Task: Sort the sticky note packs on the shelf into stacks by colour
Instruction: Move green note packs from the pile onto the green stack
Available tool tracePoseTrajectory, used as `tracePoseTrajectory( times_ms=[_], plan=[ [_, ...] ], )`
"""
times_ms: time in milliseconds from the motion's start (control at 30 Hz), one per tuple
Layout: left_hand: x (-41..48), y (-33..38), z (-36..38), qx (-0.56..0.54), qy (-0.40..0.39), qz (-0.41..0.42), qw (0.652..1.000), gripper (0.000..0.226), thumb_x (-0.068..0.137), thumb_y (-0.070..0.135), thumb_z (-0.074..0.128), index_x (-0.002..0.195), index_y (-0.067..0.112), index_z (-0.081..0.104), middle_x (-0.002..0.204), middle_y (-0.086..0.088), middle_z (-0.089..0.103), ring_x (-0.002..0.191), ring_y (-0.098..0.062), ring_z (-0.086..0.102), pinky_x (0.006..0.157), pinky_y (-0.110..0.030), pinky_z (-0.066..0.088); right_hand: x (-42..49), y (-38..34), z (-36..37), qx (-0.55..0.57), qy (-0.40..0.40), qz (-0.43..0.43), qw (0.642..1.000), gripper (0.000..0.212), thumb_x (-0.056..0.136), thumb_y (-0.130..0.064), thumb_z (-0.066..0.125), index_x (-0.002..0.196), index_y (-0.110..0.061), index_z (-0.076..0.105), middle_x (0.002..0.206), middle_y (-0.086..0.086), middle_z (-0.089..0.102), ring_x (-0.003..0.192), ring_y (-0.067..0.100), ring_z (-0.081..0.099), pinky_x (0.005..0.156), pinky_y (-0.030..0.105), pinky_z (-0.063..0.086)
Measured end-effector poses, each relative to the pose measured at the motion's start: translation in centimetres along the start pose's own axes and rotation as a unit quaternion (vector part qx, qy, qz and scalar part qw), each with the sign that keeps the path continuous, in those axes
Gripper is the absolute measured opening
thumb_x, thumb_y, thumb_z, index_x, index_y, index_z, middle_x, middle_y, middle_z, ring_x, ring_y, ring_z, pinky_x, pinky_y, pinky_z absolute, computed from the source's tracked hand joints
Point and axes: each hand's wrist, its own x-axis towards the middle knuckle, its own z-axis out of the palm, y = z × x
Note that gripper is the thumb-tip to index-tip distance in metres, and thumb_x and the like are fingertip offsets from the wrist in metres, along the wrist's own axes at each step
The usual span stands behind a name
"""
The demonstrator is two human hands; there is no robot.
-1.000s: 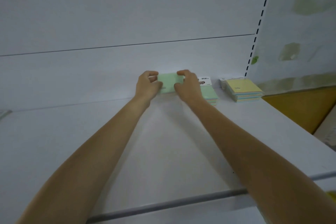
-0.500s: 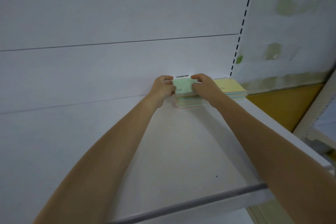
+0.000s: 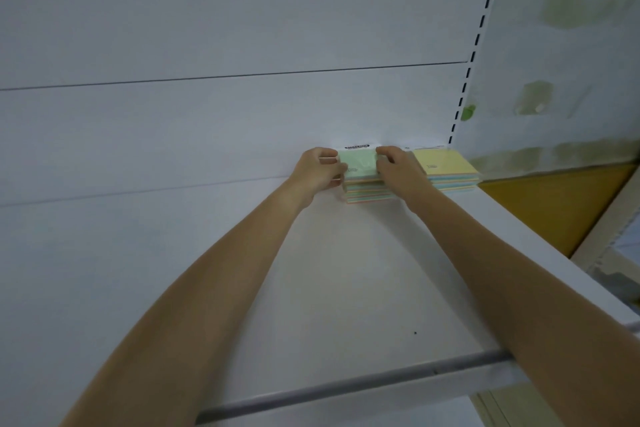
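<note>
A green-topped sticky note pack [image 3: 358, 166] lies on top of a stack of packs [image 3: 367, 194] at the back of the white shelf [image 3: 346, 288]. My left hand [image 3: 320, 168] grips the pack's left edge and my right hand [image 3: 394, 166] grips its right edge, fingers curled over it. Just to the right stands a second stack with a yellow-topped pack [image 3: 445, 165] uppermost. The lower packs show striped pastel edges.
A grey metal rail [image 3: 346, 388] runs along the shelf's front edge. The white back panel [image 3: 242, 45] rises behind the stacks, with a slotted upright [image 3: 476, 45] at its right end. The shelf ends at the right, beside a yellow panel [image 3: 554, 208].
Both hands carried the green pack to the right, from the bare shelf onto the stack of packs, and it now rests on top. The view has shifted right too.
</note>
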Motion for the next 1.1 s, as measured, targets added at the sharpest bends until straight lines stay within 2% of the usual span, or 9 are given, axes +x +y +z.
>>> tracePoseTrajectory(
  times_ms=[100, 200, 267, 333, 433, 500, 700, 867, 1100],
  plan=[
    [-0.2, 0.0, -0.6, 0.033, 0.035, 0.017, 0.999, 0.039, 0.088, 0.011, 0.053, 0.126, 0.004, 0.047, 0.099, -0.007, 0.057, 0.079, -0.016, 0.057, 0.072, -0.024, 0.049, -0.5, -0.7, -0.4, 0.039, 0.014, -0.065, 0.997, 0.041, 0.093, -0.012, 0.034, 0.134, -0.012, 0.042, 0.144, 0.009, 0.038, 0.133, 0.022, 0.036, 0.11, 0.031, 0.026],
    [-0.9, 0.1, -2.6, 0.132, 0.094, 0.067, 0.985, 0.036, 0.092, 0.018, 0.047, 0.127, 0.01, 0.048, 0.122, -0.011, 0.058, 0.106, -0.024, 0.058, 0.091, -0.032, 0.046, -1.1, -1.7, -0.7, 0.024, 0.039, -0.143, 0.989, 0.041, 0.094, -0.007, 0.034, 0.134, -0.009, 0.041, 0.147, 0.01, 0.032, 0.138, 0.019, 0.029, 0.108, 0.022, 0.021],
    [-2.0, 0.1, -4.9, 0.253, 0.121, 0.119, 0.953, 0.037, 0.095, 0.02, 0.043, 0.131, 0.01, 0.045, 0.131, -0.012, 0.055, 0.118, -0.026, 0.054, 0.096, -0.029, 0.04, -1.5, -2.9, -0.2, -0.015, 0.038, -0.202, 0.979, 0.041, 0.093, -0.006, 0.037, 0.133, -0.007, 0.042, 0.146, 0.012, 0.034, 0.138, 0.022, 0.03, 0.109, 0.024, 0.021],
    [-3.3, -0.3, -7.7, 0.357, 0.13, 0.156, 0.912, 0.04, 0.097, 0.023, 0.04, 0.134, 0.009, 0.042, 0.135, -0.013, 0.051, 0.122, -0.029, 0.051, 0.101, -0.033, 0.038, -2.1, -4.5, 1.2, -0.062, 0.019, -0.256, 0.964, 0.041, 0.092, -0.006, 0.04, 0.133, -0.005, 0.043, 0.145, 0.015, 0.036, 0.136, 0.026, 0.032, 0.11, 0.027, 0.021],
    [-6.0, -0.9, -12.8, 0.455, 0.148, 0.139, 0.867, 0.043, 0.097, 0.028, 0.036, 0.138, 0.013, 0.038, 0.138, -0.013, 0.047, 0.126, -0.032, 0.044, 0.105, -0.043, 0.037, -3.5, -7.3, 5.0, -0.13, -0.037, -0.304, 0.943, 0.044, 0.094, -0.014, 0.041, 0.137, -0.009, 0.039, 0.149, 0.013, 0.032, 0.138, 0.026, 0.029, 0.112, 0.029, 0.018],
    [-8.6, -1.3, -16.4, 0.494, 0.168, 0.113, 0.846, 0.044, 0.097, 0.029, 0.035, 0.139, 0.014, 0.036, 0.14, -0.011, 0.046, 0.129, -0.032, 0.04, 0.104, -0.044, 0.037, -4.8, -9.5, 8.0, -0.158, -0.064, -0.331, 0.928, 0.045, 0.094, -0.017, 0.041, 0.139, -0.01, 0.037, 0.15, 0.013, 0.03, 0.137, 0.028, 0.029, 0.113, 0.031, 0.018],
    [-17.9, -3.1, -29.4, 0.559, 0.224, 0.018, 0.798, 0.043, 0.098, 0.032, 0.032, 0.138, 0.018, 0.038, 0.143, -0.007, 0.044, 0.132, -0.029, 0.036, 0.104, -0.042, 0.035, -11.2, -17.8, 18.9, -0.165, -0.144, -0.406, 0.887, 0.046, 0.095, -0.02, 0.04, 0.14, -0.013, 0.034, 0.149, 0.014, 0.032, 0.136, 0.031, 0.031, 0.114, 0.037, 0.022],
    [-27.0, -5.7, -42.1, 0.563, 0.267, -0.03, 0.781, 0.041, 0.097, 0.031, 0.035, 0.134, 0.017, 0.045, 0.142, -0.009, 0.046, 0.132, -0.03, 0.039, 0.111, -0.042, 0.031, -19.9, -25.8, 29.0, -0.143, -0.218, -0.445, 0.857, 0.047, 0.096, -0.022, 0.038, 0.142, -0.015, 0.031, 0.151, 0.012, 0.028, 0.139, 0.028, 0.027, 0.114, 0.035, 0.02],
    [-35.5, -7.7, -54.6, 0.551, 0.317, -0.067, 0.769, 0.037, 0.095, 0.028, 0.04, 0.128, 0.015, 0.052, 0.137, -0.009, 0.052, 0.128, -0.032, 0.043, 0.107, -0.045, 0.035, -27.8, -32.9, 39.0, -0.153, -0.294, -0.475, 0.815, 0.047, 0.096, -0.024, 0.038, 0.141, -0.014, 0.033, 0.149, 0.01, 0.031, 0.137, 0.026, 0.029, 0.112, 0.037, 0.026]
  ],
)
